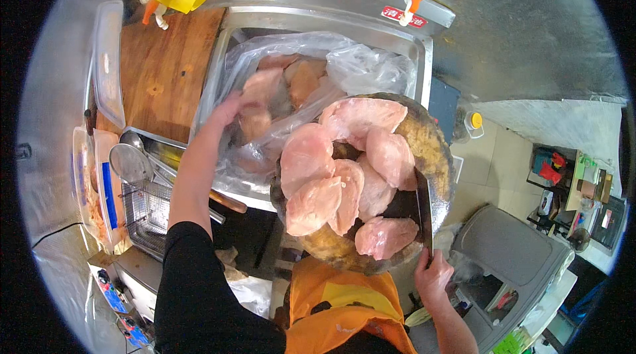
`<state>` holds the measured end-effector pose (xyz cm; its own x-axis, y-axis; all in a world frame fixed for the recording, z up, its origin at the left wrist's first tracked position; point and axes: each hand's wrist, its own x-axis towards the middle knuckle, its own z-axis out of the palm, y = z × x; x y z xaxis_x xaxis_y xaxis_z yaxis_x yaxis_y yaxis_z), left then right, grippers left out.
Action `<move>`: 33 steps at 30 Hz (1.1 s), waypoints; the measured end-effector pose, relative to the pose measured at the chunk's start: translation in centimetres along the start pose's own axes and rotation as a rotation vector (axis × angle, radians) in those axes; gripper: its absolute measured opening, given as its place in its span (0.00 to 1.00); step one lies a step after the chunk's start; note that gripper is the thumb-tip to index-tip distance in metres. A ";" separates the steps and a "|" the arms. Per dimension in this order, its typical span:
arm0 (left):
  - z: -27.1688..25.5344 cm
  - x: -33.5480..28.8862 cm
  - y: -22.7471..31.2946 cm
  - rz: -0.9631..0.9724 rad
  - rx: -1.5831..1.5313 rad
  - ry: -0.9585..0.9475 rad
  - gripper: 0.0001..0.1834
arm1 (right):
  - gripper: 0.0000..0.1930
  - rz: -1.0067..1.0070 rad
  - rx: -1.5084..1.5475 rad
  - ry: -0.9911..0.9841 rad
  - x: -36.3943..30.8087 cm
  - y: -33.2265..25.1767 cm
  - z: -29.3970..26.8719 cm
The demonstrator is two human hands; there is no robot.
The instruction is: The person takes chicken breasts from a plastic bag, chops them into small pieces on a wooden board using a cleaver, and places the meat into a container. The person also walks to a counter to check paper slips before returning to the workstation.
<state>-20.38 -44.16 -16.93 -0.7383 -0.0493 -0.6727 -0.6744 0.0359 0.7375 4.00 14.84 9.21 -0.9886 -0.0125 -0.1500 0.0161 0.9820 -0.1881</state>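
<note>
Our left hand (228,110) reaches open into the bag of chicken (291,82); our right hand (432,276) grips the cleaver (424,211); the piled chicken breasts (344,181) could slide off the round chopping block (424,142).

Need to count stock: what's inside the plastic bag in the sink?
The bag in the sink holds raw chicken pieces, several showing. The left hand reaches in. Pieces lower down are hidden by folded plastic and the chopping block.

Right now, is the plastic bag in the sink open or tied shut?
Open. The plastic bag has its mouth spread wide in the sink, meat pieces lie exposed, and the left hand reaches in.
</note>
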 end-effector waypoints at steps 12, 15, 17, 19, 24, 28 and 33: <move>14.3 -20.3 18.7 0.322 -0.311 -0.093 0.31 | 0.11 -0.002 0.077 -0.015 -0.1 2.6 0.6; 23.0 -27.2 18.2 0.167 -0.251 -0.160 0.32 | 0.12 -0.044 0.204 0.009 0.7 4.1 -0.6; 27.4 -28.7 15.2 0.237 -0.391 -0.130 0.30 | 0.14 -0.091 0.270 0.074 0.9 5.3 -1.1; 30.3 -31.3 15.0 0.153 -0.282 -0.104 0.29 | 0.14 -0.121 0.312 0.105 0.6 7.2 -0.6; 33.6 -32.3 11.0 0.350 -0.037 0.060 0.25 | 0.16 -0.175 0.439 0.096 -0.3 10.2 -0.5; 37.3 -35.5 12.3 0.446 -0.067 0.044 0.27 | 0.17 -0.151 0.449 0.072 -1.6 12.5 -2.5; 42.3 -30.7 5.5 0.095 -0.558 0.145 0.33 | 0.15 -0.214 0.460 0.071 -1.2 12.8 -1.8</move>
<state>-1.98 -0.19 5.24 -0.7597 -0.2089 -0.6157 -0.4676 -0.4824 0.7407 5.12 27.72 8.72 -0.9845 -0.1756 0.0022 -0.1394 0.7740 -0.6176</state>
